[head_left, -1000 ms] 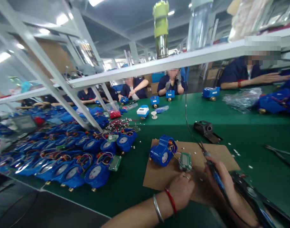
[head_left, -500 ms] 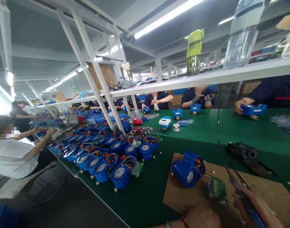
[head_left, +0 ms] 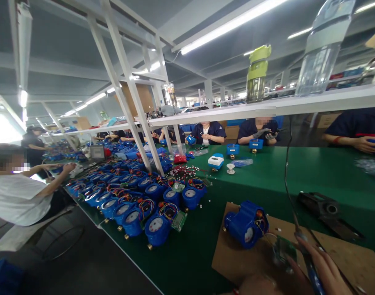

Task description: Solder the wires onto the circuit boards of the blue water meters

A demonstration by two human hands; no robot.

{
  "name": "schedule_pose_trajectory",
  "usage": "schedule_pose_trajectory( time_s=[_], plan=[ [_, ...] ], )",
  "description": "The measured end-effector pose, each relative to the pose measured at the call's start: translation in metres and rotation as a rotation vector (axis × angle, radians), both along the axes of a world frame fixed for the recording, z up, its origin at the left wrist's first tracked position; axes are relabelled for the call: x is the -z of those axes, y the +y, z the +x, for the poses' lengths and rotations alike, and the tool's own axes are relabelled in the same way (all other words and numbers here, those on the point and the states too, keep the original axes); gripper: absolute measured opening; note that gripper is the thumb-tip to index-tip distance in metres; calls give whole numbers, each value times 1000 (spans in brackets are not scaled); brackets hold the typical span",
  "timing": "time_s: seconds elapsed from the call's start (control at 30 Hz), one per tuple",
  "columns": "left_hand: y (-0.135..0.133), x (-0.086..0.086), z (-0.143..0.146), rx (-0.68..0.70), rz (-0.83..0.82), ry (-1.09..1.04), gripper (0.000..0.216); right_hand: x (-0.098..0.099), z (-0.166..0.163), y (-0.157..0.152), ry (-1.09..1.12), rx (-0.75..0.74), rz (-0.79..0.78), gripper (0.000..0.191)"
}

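Observation:
In my right hand [head_left: 324,268], at the lower right, is a slim pointed tool [head_left: 310,266] with a dark blue handle, its narrow end pointing up and away. Close to those fingers lies a small green circuit board with a display [head_left: 284,250], somewhat blurred. Thin wires link the board to a blue water meter [head_left: 247,223] tipped on its side on a brown cardboard sheet [head_left: 224,254]. My left hand [head_left: 257,284] is a blur at the bottom edge, just below the board; its fingers cannot be made out.
Rows of blue meters [head_left: 156,227] with loose wires fill the left of the green table [head_left: 193,254]. A black bracket-like part [head_left: 328,211] lies right, beside a hanging black cable [head_left: 286,172]. A shelf [head_left: 224,112] with bottles crosses above. Co-workers sit opposite and left.
My right hand and its tool have shifted slightly left, closer to the circuit board. My left hand has sunk lower in view. Across the table, a co-worker's blue meter has moved right.

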State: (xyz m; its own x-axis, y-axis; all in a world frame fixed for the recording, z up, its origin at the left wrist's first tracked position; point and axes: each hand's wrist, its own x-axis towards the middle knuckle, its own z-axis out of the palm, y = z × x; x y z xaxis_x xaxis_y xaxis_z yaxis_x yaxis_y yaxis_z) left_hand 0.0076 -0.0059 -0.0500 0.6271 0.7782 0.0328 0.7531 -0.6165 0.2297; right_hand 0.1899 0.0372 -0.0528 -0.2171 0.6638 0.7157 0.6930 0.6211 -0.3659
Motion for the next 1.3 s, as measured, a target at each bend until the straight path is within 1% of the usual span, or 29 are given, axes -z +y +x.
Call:
schedule_pose_trajectory(
  time_s=[0.07, 0.13, 0.23, 0.3, 0.43, 0.57, 0.63, 0.73, 0.83, 0.9, 0.97, 1.03, 1.1, 1.2, 1.3],
  plan=[
    [0, 5, 2, -13, 53, 0, 28, -2, -11, -4, -35, 11, 35, 65],
    [-1, 15, 4, -27, 124, 13, 27, 1, -20, -4, -42, 16, 39, 63],
    [-2, 28, 4, -12, 196, 64, 25, 13, -27, 0, -57, -11, -27, 63],
    [-5, 33, 0, 3, 201, 90, 25, 23, -28, 3, -68, -12, -71, 63],
    [-11, 34, -6, -19, 212, 97, 26, 35, -29, 6, -78, 3, -109, 57],
    [-15, 35, -13, 20, 217, 109, 27, 35, -27, 7, -92, -5, -136, 56],
    [-18, 36, -22, 30, 184, 151, 27, 32, -24, 7, -98, -30, -149, 57],
    [-26, 33, -50, 19, 109, 217, 25, 29, -18, 8, -100, -64, -166, 59],
    [-38, 21, -84, -93, 73, 234, 16, 27, -12, 6, -127, -77, -158, 59],
    [-46, 7, -102, -167, 44, 201, 14, 25, -8, 3, -173, -94, -138, 59],
    [-51, -10, -111, -249, 31, 106, 8, 22, -5, -2, -218, -114, -108, 60],
    [-53, -27, -112, -339, 42, -71, 5, 19, -3, -6, -244, -121, -96, 62],
    [-53, -43, -106, -392, 67, -289, 9, 18, -3, -8, -242, -122, -117, 62],
    [-48, -60, -90, -397, 127, -529, 12, 19, -5, -8, -218, -130, -146, 61],
    [-40, -68, -75, -370, 180, -648, 10, 18, -7, -9, -172, -101, -122, 58]
  ],
)
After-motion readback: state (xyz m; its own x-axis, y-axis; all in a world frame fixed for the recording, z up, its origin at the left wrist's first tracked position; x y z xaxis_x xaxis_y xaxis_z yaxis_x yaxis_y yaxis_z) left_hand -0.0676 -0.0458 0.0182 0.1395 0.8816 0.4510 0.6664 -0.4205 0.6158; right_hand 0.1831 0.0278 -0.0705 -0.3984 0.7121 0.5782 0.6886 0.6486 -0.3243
